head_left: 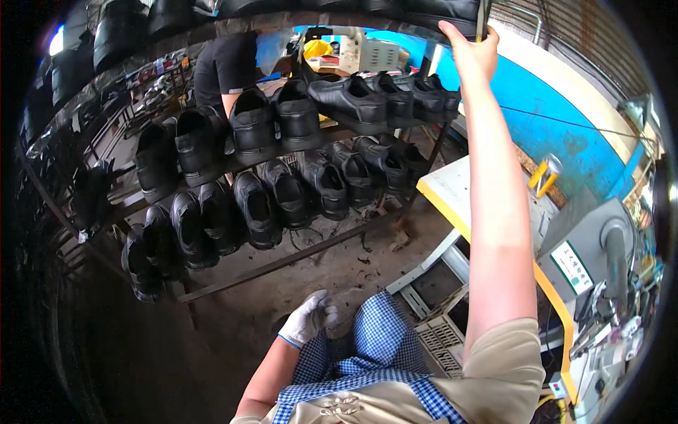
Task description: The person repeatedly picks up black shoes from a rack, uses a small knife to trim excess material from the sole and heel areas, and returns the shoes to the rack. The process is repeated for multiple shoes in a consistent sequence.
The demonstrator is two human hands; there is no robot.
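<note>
My right hand is bare and raised to the right end of the rack's top shelf. Its thumb and fingers close around the corner of the rack, right beside a black shoe. The fingertips are partly hidden there. Low in front of my body hangs my left hand in a white glove, fingers loosely curled and apart, with nothing visible in it. Black shoes stand in a row on the middle shelf, and more black shoes line the shelf below.
On the right stands a white worktable with a yellow edge, bearing a yellow can and a grey machine. A pale plastic crate sits under it. Behind the rack, a person in dark clothing stands near a blue wall.
</note>
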